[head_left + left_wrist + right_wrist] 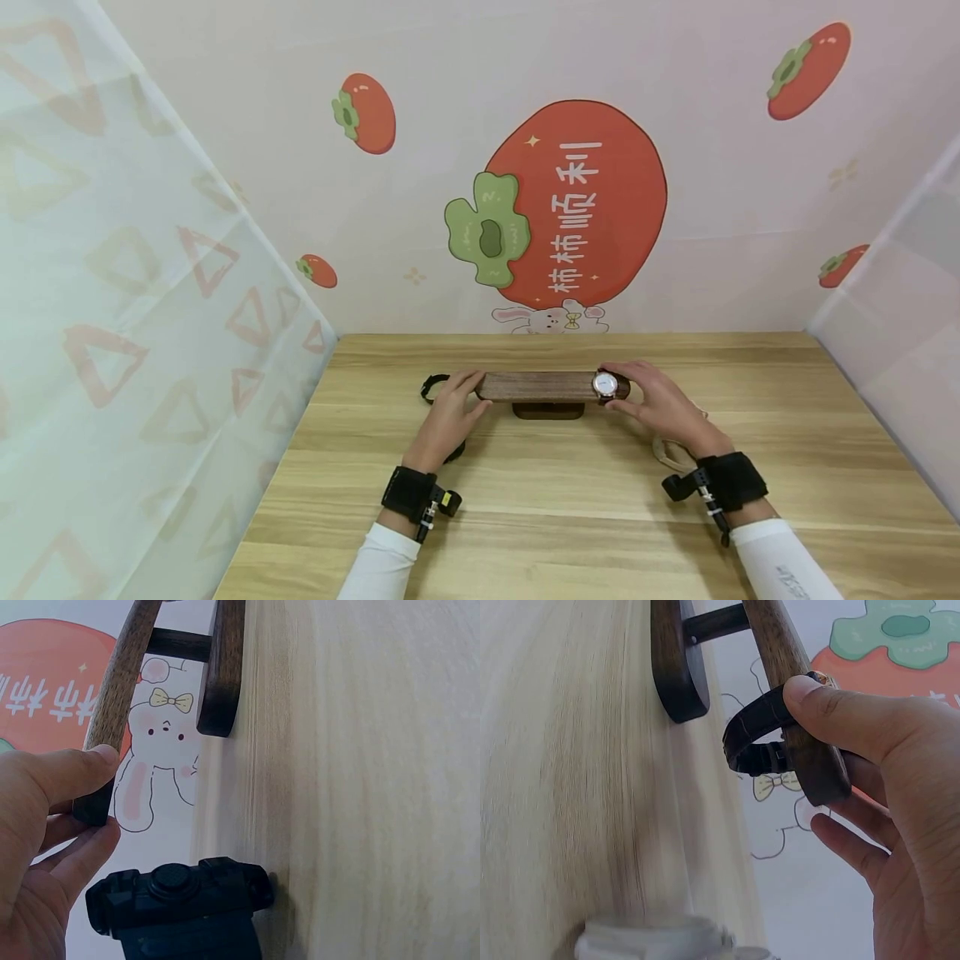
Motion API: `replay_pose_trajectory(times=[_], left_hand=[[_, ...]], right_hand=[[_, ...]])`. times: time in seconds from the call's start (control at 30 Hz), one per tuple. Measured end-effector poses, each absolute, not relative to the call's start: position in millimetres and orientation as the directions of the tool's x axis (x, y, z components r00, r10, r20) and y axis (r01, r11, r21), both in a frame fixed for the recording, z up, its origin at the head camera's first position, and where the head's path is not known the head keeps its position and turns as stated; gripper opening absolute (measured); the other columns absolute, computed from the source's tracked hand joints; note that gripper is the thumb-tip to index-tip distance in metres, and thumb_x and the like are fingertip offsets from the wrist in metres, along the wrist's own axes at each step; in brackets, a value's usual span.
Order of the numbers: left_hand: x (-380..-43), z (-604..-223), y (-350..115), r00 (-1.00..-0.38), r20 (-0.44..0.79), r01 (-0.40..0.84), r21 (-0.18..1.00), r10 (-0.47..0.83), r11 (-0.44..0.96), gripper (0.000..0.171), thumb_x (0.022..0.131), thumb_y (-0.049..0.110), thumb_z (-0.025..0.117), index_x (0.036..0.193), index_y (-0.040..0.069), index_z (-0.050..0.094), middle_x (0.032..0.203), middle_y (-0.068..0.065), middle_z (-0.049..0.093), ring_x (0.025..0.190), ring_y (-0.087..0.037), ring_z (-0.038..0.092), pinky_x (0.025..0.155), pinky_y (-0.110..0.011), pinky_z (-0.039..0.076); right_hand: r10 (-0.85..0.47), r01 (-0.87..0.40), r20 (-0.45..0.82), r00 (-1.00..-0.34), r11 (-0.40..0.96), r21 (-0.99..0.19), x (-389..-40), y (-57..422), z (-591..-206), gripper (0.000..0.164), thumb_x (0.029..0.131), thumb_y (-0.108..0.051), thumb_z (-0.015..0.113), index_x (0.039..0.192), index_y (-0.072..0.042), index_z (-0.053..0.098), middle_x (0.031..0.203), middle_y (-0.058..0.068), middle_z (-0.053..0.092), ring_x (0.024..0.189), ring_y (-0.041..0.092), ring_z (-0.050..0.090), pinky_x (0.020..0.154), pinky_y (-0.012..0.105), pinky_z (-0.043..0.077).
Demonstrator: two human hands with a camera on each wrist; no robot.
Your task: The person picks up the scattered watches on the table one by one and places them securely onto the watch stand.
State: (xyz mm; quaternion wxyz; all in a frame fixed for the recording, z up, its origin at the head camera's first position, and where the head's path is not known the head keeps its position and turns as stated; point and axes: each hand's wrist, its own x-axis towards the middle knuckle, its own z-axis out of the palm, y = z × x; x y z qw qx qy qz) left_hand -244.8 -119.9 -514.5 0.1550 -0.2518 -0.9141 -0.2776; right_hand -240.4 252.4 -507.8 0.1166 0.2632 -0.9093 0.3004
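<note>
Left hand (pixel 450 417) and right hand (pixel 667 404) gripped opposite ends of a wooden bar (pixel 536 386), the top of a watch stand above a pale wood table (pixel 555 525). Each was partly closed, thumb on the near edge and fingers behind, the bar's end between them. Near the right end sat a round, white-dialled wristwatch (pixel 605 383), its black strap (pixel 748 729) looped around the bar with slack hanging below; the right thumb pressed where strap met edge. A dark base (pixel 548 412) showed under the bar; whether it touched the table could not be told.

Steadying or adjusting the stand looked like the step in hand. An even, light pinch at both ends seemed best, keeping the bar level and untwisted. The right thumb called for most care, since sideways pressure could have turned the loose strap and tipped the dial; fingertips were safer on wood than on glass. A black band (pixel 426 388) beside the left hand and a beige band (pixel 659 452) near the right wrist needed clearance.
</note>
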Motion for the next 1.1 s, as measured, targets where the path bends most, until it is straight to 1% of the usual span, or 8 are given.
replay_pose_trajectory(times=[0.13, 0.27, 0.4, 0.67, 0.93, 1.1], left_hand=[[-245, -515, -119, -0.820, 0.426, 0.555, 0.422, 0.383, 0.717, 0.056, 0.089, 0.021, 0.071, 0.140, 0.008, 0.051, 0.134, -0.010, 0.052, 0.123, -0.022, 0.049, 0.097, -0.033, 0.050], [-246, -516, -119, -0.819, 0.424, 0.556, 0.421, 0.386, 0.716, 0.056, 0.089, 0.022, 0.071, 0.140, 0.008, 0.051, 0.135, -0.010, 0.052, 0.123, -0.021, 0.049, 0.097, -0.033, 0.050], [-246, -516, -119, -0.820, 0.425, 0.555, 0.428, 0.383, 0.714, 0.056, 0.088, 0.020, 0.072, 0.140, 0.008, 0.052, 0.135, -0.009, 0.052, 0.123, -0.020, 0.049, 0.098, -0.032, 0.049], [-246, -516, -120, -0.818, 0.427, 0.557, 0.427, 0.385, 0.712, 0.056, 0.088, 0.019, 0.072, 0.140, 0.008, 0.051, 0.134, -0.009, 0.052, 0.122, -0.021, 0.049, 0.098, -0.032, 0.049], [-247, -516, -119, -0.821, 0.424, 0.554, 0.424, 0.383, 0.717, 0.056, 0.088, 0.018, 0.072, 0.139, 0.008, 0.052, 0.135, -0.010, 0.052, 0.123, -0.022, 0.048, 0.098, -0.034, 0.049], [-247, -516, -118, -0.821, 0.419, 0.554, 0.420, 0.388, 0.719, 0.056, 0.088, 0.018, 0.072, 0.139, 0.008, 0.052, 0.135, -0.010, 0.052, 0.124, -0.023, 0.047, 0.099, -0.035, 0.048]], right_hand=[[-0.403, -0.530, 0.346, -0.847, 0.688, -0.495, -240, 246, -506, 0.063, 0.081, -0.030, 0.079, 0.138, -0.015, 0.055, 0.124, 0.006, 0.059, 0.114, 0.023, 0.051, 0.089, 0.050, 0.051], [-0.404, -0.526, 0.338, -0.850, 0.685, -0.504, -240, 239, -504, 0.063, 0.082, -0.031, 0.078, 0.138, -0.015, 0.055, 0.125, 0.006, 0.059, 0.113, 0.023, 0.050, 0.088, 0.049, 0.051], [-0.405, -0.540, 0.360, -0.840, 0.686, -0.488, -242, 234, -505, 0.063, 0.080, -0.030, 0.079, 0.136, -0.014, 0.056, 0.123, 0.006, 0.059, 0.111, 0.023, 0.050, 0.088, 0.047, 0.050], [-0.415, -0.574, 0.406, -0.814, 0.679, -0.458, -245, 224, -507, 0.062, 0.079, -0.034, 0.079, 0.135, -0.015, 0.058, 0.125, 0.005, 0.057, 0.114, 0.023, 0.049, 0.092, 0.047, 0.048], [-0.431, -0.600, 0.433, -0.792, 0.684, -0.415, -248, 213, -508, 0.064, 0.079, -0.038, 0.079, 0.135, -0.015, 0.058, 0.125, 0.007, 0.058, 0.116, 0.026, 0.049, 0.094, 0.050, 0.047], [-0.446, -0.604, 0.422, -0.789, 0.689, -0.401, -250, 207, -508, 0.065, 0.079, -0.041, 0.078, 0.135, -0.016, 0.058, 0.126, 0.007, 0.058, 0.117, 0.027, 0.048, 0.096, 0.051, 0.044]])
